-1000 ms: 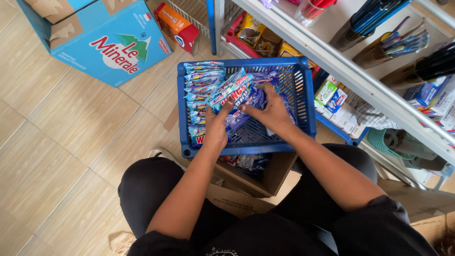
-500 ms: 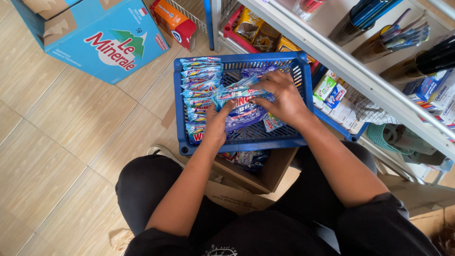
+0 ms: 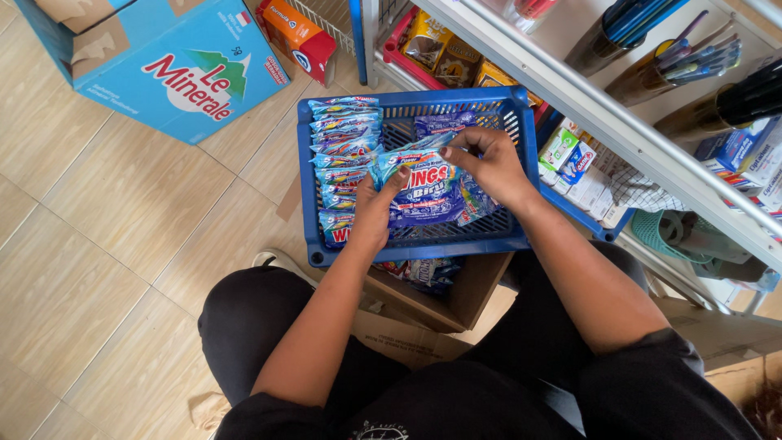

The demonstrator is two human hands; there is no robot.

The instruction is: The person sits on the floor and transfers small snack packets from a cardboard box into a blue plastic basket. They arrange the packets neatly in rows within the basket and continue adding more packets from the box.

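A blue plastic basket [image 3: 419, 244] rests on an open cardboard box [image 3: 440, 297] in front of my knees. A row of blue sachet packs [image 3: 342, 155] stands along its left side. My left hand [image 3: 376, 213] grips the lower left of a bundle of blue sachets [image 3: 423, 191] held over the basket's middle. My right hand [image 3: 489, 163] pinches the bundle's upper right edge. More purple-blue packs [image 3: 444, 124] lie at the basket's far end.
A large blue carton [image 3: 171, 65] stands on the tiled floor at upper left, an orange box [image 3: 300, 37] beside it. A white shelf rack [image 3: 619, 122] on the right holds small boxes, packets and pens. More sachets [image 3: 423, 273] sit in the cardboard box.
Both hands have drawn the sachet bundle together and turned it flatter over the basket's middle. The view has shifted slightly closer to the basket.
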